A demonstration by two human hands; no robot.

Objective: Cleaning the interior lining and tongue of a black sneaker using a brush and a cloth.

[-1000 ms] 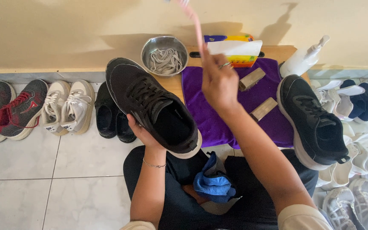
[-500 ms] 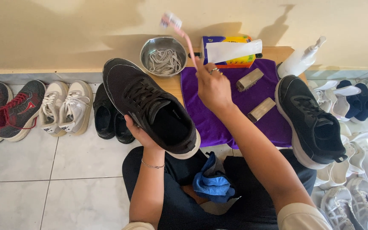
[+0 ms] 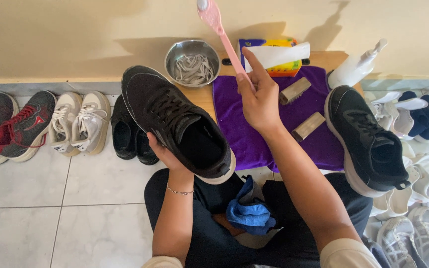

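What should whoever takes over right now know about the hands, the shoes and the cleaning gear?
Left hand: holds the black shoe from below, over the lap.
Right hand: grips the pink brush, head raised, clear of the shoe.
Second black shoe rests on the purple cloth with two wooden brushes.
Metal bowl holds laces; the held shoe is still laced.
Blue rag on the lap; spray bottle behind.
Brushing not under way.

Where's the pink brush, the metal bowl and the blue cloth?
pink brush [image 3: 223,37], head view, on its handle.
metal bowl [image 3: 174,51], head view, on its left rim.
blue cloth [image 3: 248,214], head view, on its middle fold.
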